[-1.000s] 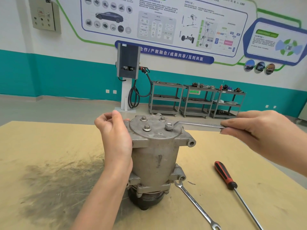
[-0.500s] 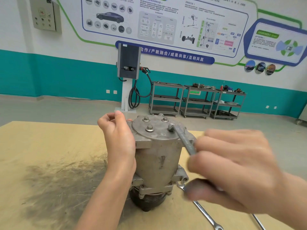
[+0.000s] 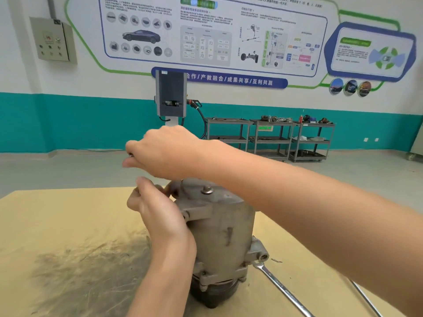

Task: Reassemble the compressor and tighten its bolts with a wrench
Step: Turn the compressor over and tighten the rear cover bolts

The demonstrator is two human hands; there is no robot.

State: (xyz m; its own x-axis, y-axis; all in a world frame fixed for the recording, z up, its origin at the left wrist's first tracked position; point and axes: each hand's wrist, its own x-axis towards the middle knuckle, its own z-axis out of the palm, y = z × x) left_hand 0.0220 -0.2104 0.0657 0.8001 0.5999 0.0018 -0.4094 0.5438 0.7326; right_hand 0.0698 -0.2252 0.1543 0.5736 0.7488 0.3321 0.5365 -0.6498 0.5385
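Spare wrench (image 3: 281, 289) lies on the desk (image 3: 68, 225) just beside the compressor (image 3: 219, 236), which stands upright mid-desk, grey cast metal, scuffed. Left hand (image 3: 158, 213) grips its upper flange, fingers curled round the edge. Right hand (image 3: 164, 152) reaches across the top, grip closed, fingers curled; contents hidden, likely a wrench. One top bolt (image 3: 207, 190) shows seated. Judgement: housing reassembled, tightening under way, remaining bolts unverified.

The left hand (image 3: 158, 211) is gripping the compressor (image 3: 219, 227) on the table (image 3: 68, 225); the right hand (image 3: 164, 149) is reaching across above it.
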